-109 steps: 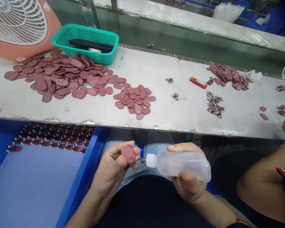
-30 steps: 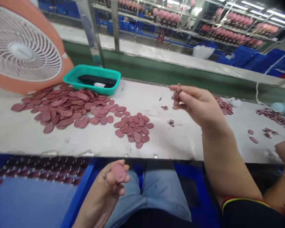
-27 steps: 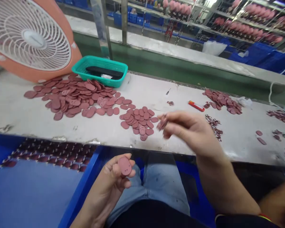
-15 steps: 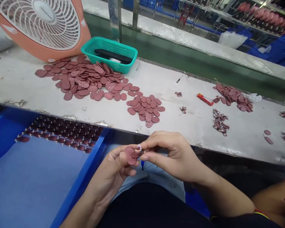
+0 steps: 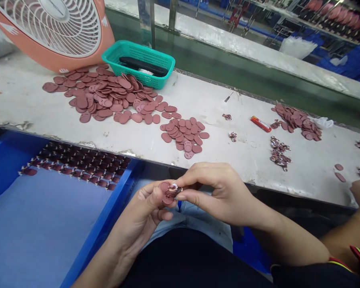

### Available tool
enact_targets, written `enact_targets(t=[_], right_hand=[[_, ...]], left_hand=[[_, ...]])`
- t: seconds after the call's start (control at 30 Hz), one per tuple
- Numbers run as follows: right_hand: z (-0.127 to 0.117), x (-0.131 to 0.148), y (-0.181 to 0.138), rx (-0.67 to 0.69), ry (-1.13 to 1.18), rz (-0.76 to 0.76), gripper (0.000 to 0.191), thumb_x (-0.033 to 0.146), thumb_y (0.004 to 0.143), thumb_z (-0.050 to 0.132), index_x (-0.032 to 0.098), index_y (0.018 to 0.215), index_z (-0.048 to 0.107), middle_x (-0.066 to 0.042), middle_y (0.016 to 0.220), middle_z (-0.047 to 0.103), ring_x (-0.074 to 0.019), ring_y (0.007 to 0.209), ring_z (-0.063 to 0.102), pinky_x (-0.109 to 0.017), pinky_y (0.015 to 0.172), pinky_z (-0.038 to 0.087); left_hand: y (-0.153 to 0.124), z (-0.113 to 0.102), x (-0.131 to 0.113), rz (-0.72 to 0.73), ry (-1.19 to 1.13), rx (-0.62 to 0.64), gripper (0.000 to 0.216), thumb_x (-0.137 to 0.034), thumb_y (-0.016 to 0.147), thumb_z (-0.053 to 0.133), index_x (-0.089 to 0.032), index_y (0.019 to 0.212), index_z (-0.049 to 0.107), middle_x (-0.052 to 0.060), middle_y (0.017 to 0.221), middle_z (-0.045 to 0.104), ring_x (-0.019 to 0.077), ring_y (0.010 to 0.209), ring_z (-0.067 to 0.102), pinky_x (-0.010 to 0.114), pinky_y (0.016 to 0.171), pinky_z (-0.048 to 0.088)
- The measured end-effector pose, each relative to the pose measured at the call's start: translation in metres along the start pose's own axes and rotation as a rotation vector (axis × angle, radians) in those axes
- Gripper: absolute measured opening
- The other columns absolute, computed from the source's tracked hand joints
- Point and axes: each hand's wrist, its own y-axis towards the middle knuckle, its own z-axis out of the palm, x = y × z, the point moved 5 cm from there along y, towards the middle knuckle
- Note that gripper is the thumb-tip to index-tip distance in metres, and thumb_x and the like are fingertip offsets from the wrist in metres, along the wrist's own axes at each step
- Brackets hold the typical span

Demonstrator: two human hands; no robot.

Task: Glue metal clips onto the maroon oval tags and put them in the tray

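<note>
Between the fingers and thumb of my left hand (image 5: 151, 202) is a flat oval maroon disc (image 5: 165, 186). My right hand (image 5: 213, 188) pinches a small brown-and-white figurine piece (image 5: 174, 190) and presses it against the disc's face. Both hands are closed, close together above my lap, just off the bench's near edge. Fingers partly cover the disc and the piece, so how they join cannot be made out. On the bench beyond my hands lies a small heap of similar oval discs (image 5: 184, 134), some with small holes.
A larger disc heap (image 5: 108, 94) lies by a green basket (image 5: 141, 78) and an orange fan (image 5: 60, 32). At lower left a blue tray (image 5: 99, 228) holds rows of assembled pieces (image 5: 81, 164). A red tube (image 5: 260, 124) and small figurine pieces (image 5: 279, 154) lie right. Another person's arm (image 5: 348, 232) is at right.
The figurine piece now covers more of the disc, which has tilted slightly in my left hand. At the right, the other person's hand has come up to the bench edge. The view has shifted slightly.
</note>
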Motion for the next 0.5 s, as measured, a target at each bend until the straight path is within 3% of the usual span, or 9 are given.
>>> enact_targets(t=[0.27,0.5], right_hand=[[0.0038,-0.0021,0.0033,0.026,0.062,0.067,0.007,0.018,0.088,0.073,0.02,0.094,0.074,-0.001,0.082,0.076,-0.0124,0.07,0.069,-0.022,0.064,0.054],[0.0028,0.004,0.0065,0.074,-0.009,0.002,0.007,0.015,0.089,0.072,0.019,0.093,0.073,0.0,0.084,0.077,-0.0123,0.073,0.071,-0.022,0.067,0.054]], left_hand=[[-0.0021,-0.0001,0.0019,-0.01,-0.037,-0.018,0.039,-0.048,0.055,0.093,-0.017,0.074,0.079,0.0,0.065,0.066,0.0082,0.057,0.06,0.011,0.046,0.05],[-0.0026,0.0001,0.0023,-0.036,-0.052,-0.025,0.039,-0.048,0.051,0.095,-0.017,0.069,0.078,0.0,0.064,0.067,0.0077,0.056,0.06,0.011,0.044,0.049]])
